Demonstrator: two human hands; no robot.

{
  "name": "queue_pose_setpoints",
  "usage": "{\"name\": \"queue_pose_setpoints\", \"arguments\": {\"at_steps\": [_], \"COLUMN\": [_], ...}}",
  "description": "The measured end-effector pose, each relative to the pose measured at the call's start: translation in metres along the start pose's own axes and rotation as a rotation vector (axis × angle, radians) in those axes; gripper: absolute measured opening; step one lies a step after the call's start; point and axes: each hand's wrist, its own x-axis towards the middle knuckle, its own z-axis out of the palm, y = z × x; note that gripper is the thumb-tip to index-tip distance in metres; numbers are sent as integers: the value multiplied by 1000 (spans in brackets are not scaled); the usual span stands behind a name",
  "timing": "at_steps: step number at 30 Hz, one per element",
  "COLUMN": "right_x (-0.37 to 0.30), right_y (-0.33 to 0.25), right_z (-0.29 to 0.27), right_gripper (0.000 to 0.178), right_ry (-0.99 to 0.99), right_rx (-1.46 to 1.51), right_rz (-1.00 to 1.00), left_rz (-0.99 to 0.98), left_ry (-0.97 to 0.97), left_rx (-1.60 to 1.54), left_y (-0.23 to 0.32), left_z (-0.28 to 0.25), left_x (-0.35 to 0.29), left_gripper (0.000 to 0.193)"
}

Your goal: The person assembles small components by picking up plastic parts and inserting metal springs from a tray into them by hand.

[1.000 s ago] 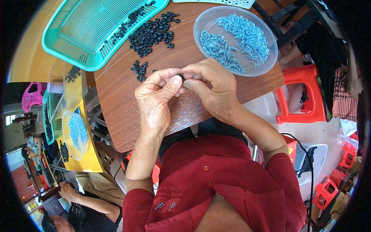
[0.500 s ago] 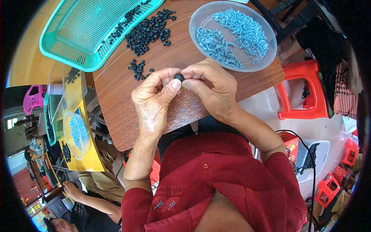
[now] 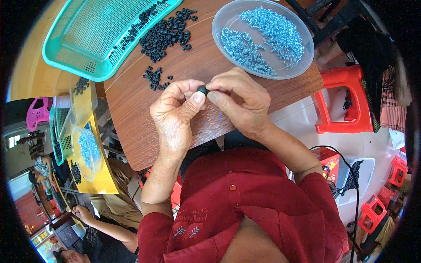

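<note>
Over the near part of the brown table, my left hand (image 3: 173, 107) pinches a small round black cap (image 3: 202, 90) between thumb and fingertips. My right hand (image 3: 241, 98) is closed too, its thumb and forefinger pressed together at the cap's right side. Whatever sits between those right fingertips is hidden. Just beyond my left hand lies a small cluster of black caps (image 3: 154, 79), and farther back a larger pile of black caps (image 3: 164, 38). At the far right, a round clear plastic tray (image 3: 219, 40) bears two heaps of small bluish coil springs (image 3: 278, 33).
A turquoise mesh basket (image 3: 98, 72) with more black caps stands at the far left. Red plastic stools (image 3: 346, 128) are on the floor to the right, near a black cable (image 3: 357, 188). At the left, another person (image 3: 109, 232) sits by a yellow table (image 3: 103, 179).
My right fingertips have shifted slightly at the cap's side, and the cap is turned a little. Both hands stay in nearly the same place.
</note>
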Motion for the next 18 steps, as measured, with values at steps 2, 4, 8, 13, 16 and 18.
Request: {"name": "queue_pose_setpoints", "arguments": {"at_steps": [2,4,8,13,16,18], "right_x": [-1,-2,-1,-3,-3,-3], "right_y": [-1,0,-1,0,-1,-1], "right_z": [0,-1,-2,-1,0,1], "right_gripper": [19,18,17,17,17,17], "right_ry": [-3,-9,-12,-14,-22,-16], "right_rx": [-13,-21,-12,11,-9,-21], "right_rz": [13,22,38,62,68,67], "left_rz": [44,51,39,84,182,245], "left_ry": [-4,-1,-5,65,93,95], "left_rx": [57,85,32,136,253,286], "left_y": [-2,-2,-2,-7,-14,-13], "left_z": [-1,-2,-1,2,4,6], "left_x": [0,0,-1,-6,-8,-7], "left_gripper": [18,18,18,17,16,15]}}
